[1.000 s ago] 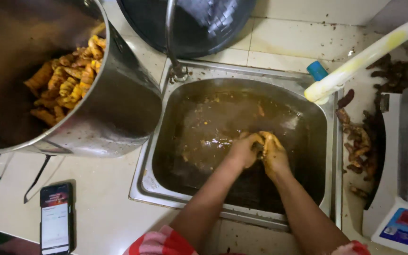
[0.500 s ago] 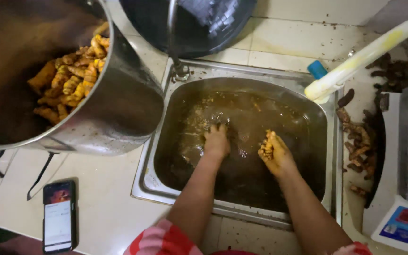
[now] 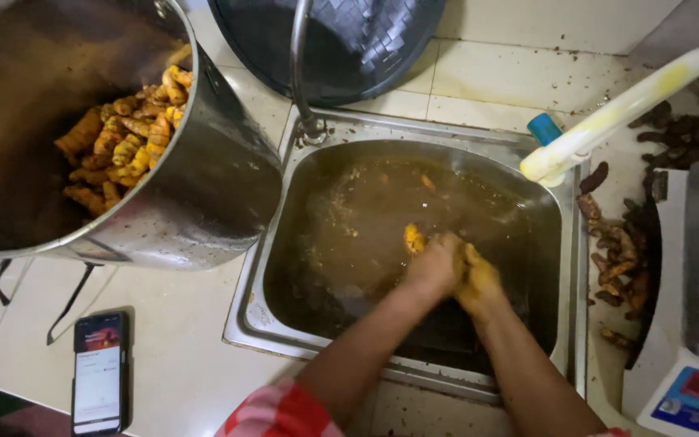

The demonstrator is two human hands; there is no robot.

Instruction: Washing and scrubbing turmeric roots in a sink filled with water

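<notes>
Head view, only one available: both forearms reach into a steel sink (image 3: 262,324) filled with murky brown water. Left hand (image 3: 434,263) and right hand (image 3: 477,279) are pressed together near the middle of the basin, at the water's surface. Fingers of both hands are curled around a yellow-orange root piece (image 3: 413,239), whose end sticks out to the left of the left hand; how much of it each hand grips cannot be told through the blur and stain. Both hands are coated yellow. Small flecks float in the water toward the basin's far left. A curved metal tap (image 3: 297,73) rises from the sink's back left corner. Left of the sink a large steel pot (image 3: 220,186) leans on its side on the pale tiled surface (image 3: 180,356), with a heap of washed orange roots (image 3: 123,146) inside. A dark woven basket (image 3: 349,40) sits behind the tap. A phone (image 3: 99,372) with lit screen lies on the surface, near left. Right of the sink: a white rod (image 3: 616,113) smeared yellow, a blue cap (image 3: 544,128) just beside it, unwashed dark roots (image 3: 616,259) and a weighing scale (image 3: 689,324).
</notes>
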